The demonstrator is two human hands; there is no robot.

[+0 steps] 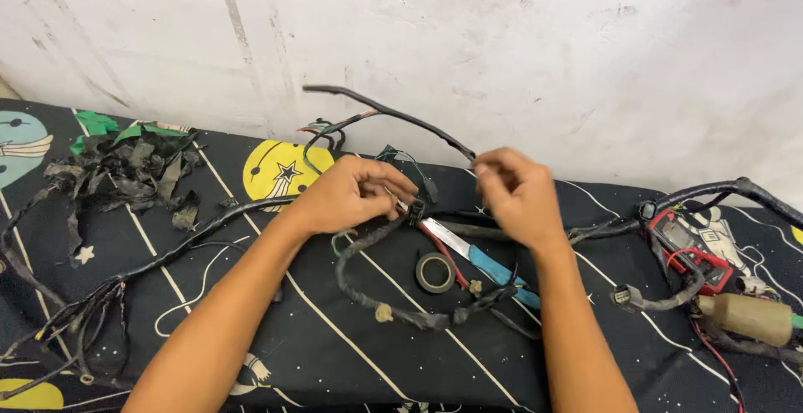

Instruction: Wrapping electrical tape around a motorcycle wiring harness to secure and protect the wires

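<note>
A black wiring harness (201,233) sprawls over a dark patterned cloth (335,346). My left hand (351,194) is closed around a bundle of its wires near a small black connector (416,210). My right hand (519,196) pinches the end of a black taped branch (385,112) that arcs up and left in front of the wall. Below both hands lie a roll of black tape (435,272) and a blade with a blue handle (481,260).
A heap of torn black tape scraps (138,170) lies at the far left. At the right sit a red multimeter (694,246) with leads and a tan cylindrical part (749,317). A scuffed white wall (502,37) stands behind.
</note>
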